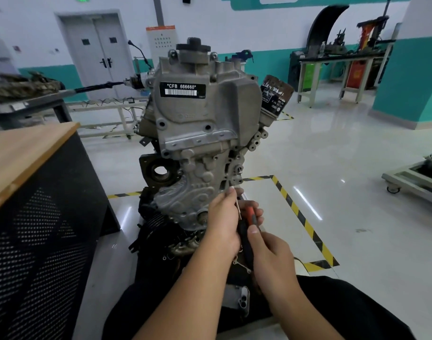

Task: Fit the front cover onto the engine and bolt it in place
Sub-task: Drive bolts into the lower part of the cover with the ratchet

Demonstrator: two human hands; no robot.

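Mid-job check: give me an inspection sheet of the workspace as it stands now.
Surface: glossy floor with striped tape.
Job's things: front cover sits on the engine; screwdriver near its lower right edge.
Clutter: phone on lap.
Grips: left hand pinches the shaft; right hand holds the handle.
Cables: loose wires behind, by the white frame.
Surroundings: wooden-topped cabinet left, workbench, double door.
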